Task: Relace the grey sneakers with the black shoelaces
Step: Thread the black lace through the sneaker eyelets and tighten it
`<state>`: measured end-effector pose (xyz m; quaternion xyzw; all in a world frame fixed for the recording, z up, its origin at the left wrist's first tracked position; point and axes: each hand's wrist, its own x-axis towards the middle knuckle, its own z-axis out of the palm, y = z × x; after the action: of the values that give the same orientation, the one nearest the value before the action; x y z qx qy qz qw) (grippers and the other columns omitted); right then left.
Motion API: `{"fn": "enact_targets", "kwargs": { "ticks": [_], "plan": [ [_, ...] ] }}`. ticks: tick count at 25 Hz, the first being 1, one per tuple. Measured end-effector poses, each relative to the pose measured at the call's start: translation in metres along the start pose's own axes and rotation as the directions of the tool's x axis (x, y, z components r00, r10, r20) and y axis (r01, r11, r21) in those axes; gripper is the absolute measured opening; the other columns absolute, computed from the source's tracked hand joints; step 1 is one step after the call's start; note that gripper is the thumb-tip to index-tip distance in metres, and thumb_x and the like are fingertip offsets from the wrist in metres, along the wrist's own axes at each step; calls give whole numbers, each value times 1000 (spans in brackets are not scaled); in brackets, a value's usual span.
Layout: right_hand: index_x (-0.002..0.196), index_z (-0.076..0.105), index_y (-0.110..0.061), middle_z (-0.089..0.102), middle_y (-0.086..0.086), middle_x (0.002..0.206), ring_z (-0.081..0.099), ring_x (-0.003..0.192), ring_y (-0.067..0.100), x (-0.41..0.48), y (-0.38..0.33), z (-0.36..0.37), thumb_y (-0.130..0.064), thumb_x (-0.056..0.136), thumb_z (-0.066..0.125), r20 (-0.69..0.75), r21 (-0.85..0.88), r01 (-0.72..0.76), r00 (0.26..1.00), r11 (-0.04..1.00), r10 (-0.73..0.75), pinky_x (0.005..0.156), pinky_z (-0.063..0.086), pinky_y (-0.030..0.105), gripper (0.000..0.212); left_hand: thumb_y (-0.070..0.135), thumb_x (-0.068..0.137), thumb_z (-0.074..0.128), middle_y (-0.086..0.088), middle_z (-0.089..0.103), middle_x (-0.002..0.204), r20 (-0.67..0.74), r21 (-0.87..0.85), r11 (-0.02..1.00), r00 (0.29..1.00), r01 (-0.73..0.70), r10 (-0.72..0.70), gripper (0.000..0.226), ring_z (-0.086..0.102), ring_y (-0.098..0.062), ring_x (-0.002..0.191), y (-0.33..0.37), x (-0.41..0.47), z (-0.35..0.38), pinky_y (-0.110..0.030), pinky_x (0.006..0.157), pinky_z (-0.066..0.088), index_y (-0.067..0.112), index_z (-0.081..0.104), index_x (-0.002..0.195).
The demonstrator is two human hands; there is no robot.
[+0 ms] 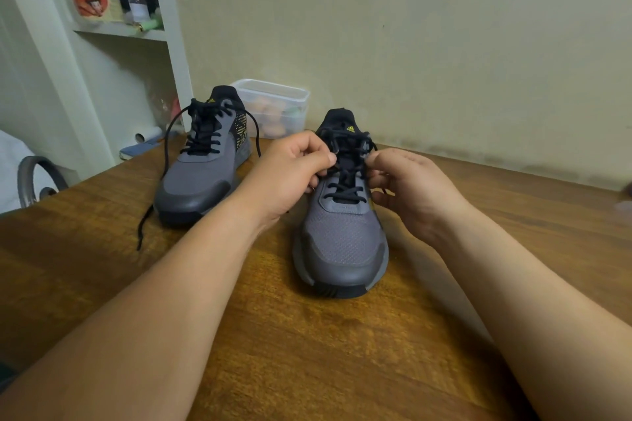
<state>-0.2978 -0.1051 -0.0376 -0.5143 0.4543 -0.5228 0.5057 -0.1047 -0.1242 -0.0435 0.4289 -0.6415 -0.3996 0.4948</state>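
While the near sneaker point(342, 243) on the wooden table point(273, 352) already shows black lace point(345, 188) crossed through its lower and middle holes, the top rows look unfinished. There the left hand point(290, 171) and right hand point(413, 188) each pinch a strand with curled fingers. Farther back on the left, the second sneaker point(201, 171) appears laced to the top but untied, its loose ends point(150, 212) trailing onto the table. Both are grey mesh with dark toe caps, black tongues and yellow accents.
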Motion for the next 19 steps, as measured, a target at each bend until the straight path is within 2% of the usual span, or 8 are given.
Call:
{"fn": "enact_targets", "kwargs": {
  "ticks": [5, 8, 11, 15, 19],
  "plan": [
    [77, 62, -19, 54, -6, 66, 50, 63, 10, -1, 0, -1, -14, 100, 56, 4, 53, 2, 1000, 999, -3, 69, 44, 29, 24, 16, 104, 60, 5, 66, 79, -9, 33, 999, 1000, -17, 18, 14, 59, -11, 71, -8, 3, 0, -30, 71, 50, 16, 65, 91],
    [87, 63, -15, 56, -2, 74, 52, 66, 11, 1, 2, -4, -19, 103, 61, 2, -98, 78, 997, 992, -78, 67, 47, 27, 16, 25, 106, 61, 5, 68, 85, -7, 146, 987, 997, -74, 76, 13, 61, -8, 73, -10, 2, -1, -33, 78, 53, 16, 66, 101],
    [93, 65, -12, 61, -4, 77, 56, 70, 8, 1, 1, -3, -23, 101, 68, 9, -223, 138, 990, 965, -140, 65, 50, 24, 14, 25, 103, 68, -4, 66, 88, 19, 127, 987, 995, -98, 96, 14, 59, -10, 75, -9, 0, -3, -28, 76, 53, 11, 68, 104],
    [91, 66, -12, 64, -3, 79, 59, 73, 8, 1, 3, -2, -19, 102, 66, 14, -209, 178, 984, 962, -179, 69, 50, 24, 13, 20, 101, 70, -2, 65, 87, 0, 126, 983, 991, -134, 135, 11, 59, -9, 76, -10, -1, 0, -29, 78, 53, 9, 70, 102],
    [92, 63, -12, 67, 1, 81, 63, 77, 14, 3, 7, 0, -23, 108, 57, 2, -205, 162, 986, 965, -166, 76, 52, 30, 20, 23, 105, 62, 4, 67, 84, -11, 181, 970, 986, -161, 165, 8, 63, -10, 74, -15, 2, 0, -37, 79, 55, 18, 65, 100]
  ]
}}
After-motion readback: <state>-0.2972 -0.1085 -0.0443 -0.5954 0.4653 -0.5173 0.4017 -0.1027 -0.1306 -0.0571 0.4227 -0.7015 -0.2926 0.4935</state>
